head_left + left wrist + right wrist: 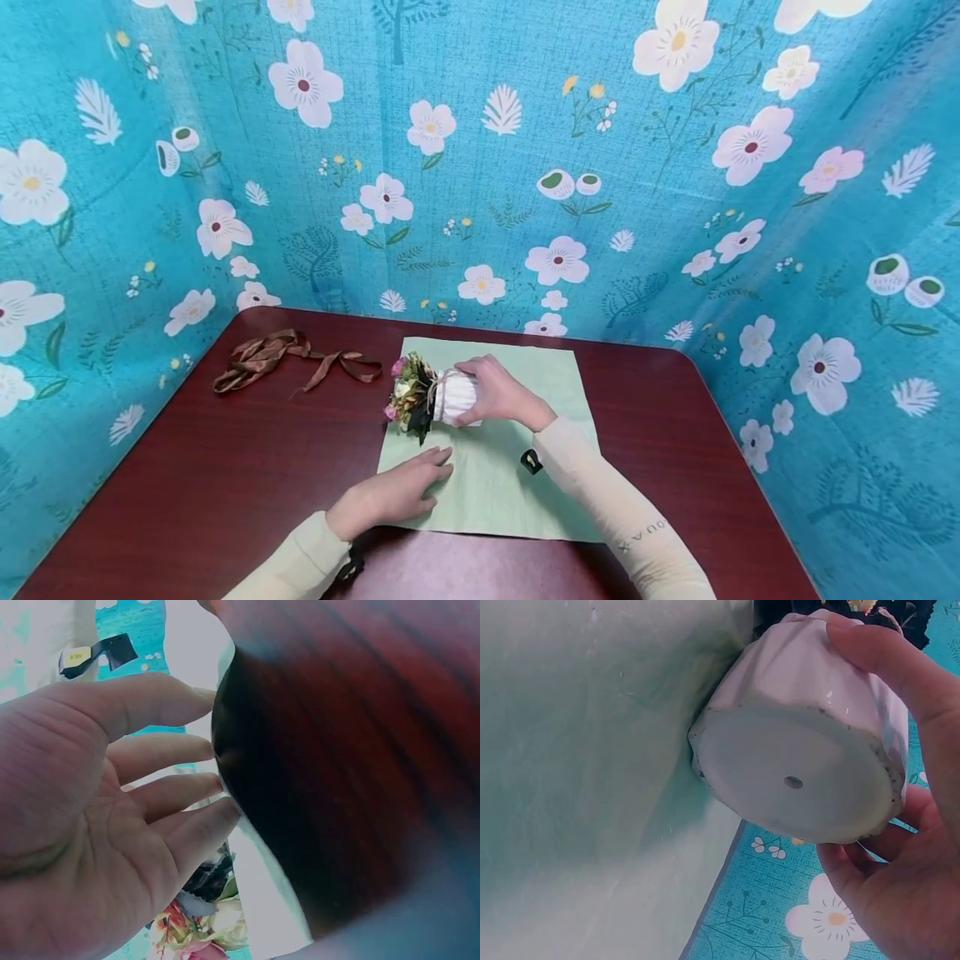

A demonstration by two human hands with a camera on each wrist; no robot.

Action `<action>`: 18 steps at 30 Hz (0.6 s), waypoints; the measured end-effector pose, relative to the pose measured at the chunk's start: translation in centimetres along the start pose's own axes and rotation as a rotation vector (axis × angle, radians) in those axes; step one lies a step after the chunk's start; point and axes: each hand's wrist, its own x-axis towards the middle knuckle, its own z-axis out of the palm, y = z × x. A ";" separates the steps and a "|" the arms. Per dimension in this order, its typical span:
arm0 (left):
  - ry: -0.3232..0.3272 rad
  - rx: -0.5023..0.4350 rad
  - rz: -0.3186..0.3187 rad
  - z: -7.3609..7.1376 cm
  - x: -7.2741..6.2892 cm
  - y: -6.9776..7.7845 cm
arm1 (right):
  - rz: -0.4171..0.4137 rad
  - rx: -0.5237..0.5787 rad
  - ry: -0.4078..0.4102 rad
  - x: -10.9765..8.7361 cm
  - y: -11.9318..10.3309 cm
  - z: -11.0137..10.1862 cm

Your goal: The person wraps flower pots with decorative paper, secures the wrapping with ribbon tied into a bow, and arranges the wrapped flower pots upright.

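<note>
A white flower pot (452,397) lies on its side over a pale green sheet (517,492), its pink and cream flowers (408,392) pointing left. My right hand (495,390) grips the pot from its right side. In the right wrist view the thumb and fingers span the pot (795,772), whose base shows a small hole. String circles the pot near the leaves. My left hand (405,487) rests at the sheet's left front part, fingers extended and apart from the pot. In the left wrist view that hand (112,795) holds nothing, its fingertips near the sheet.
A brown ribbon (270,354) lies loosely looped at the table's back left. The dark red table (300,467) reaches beyond the sheet on all sides. A blue floral cloth (480,167) hangs behind it and along both sides.
</note>
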 end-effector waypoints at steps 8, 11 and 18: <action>0.022 0.114 0.031 -0.1 0.3 -0.4 | -0.034 -0.005 -0.069 0.0 0.1 -0.6; 0.047 0.142 0.072 -0.6 1.0 -0.4 | -0.046 0.028 -0.097 -0.1 0.2 -0.9; 0.209 0.096 0.169 -3.2 2.6 -0.2 | -0.034 0.070 -0.117 -0.4 0.1 -1.0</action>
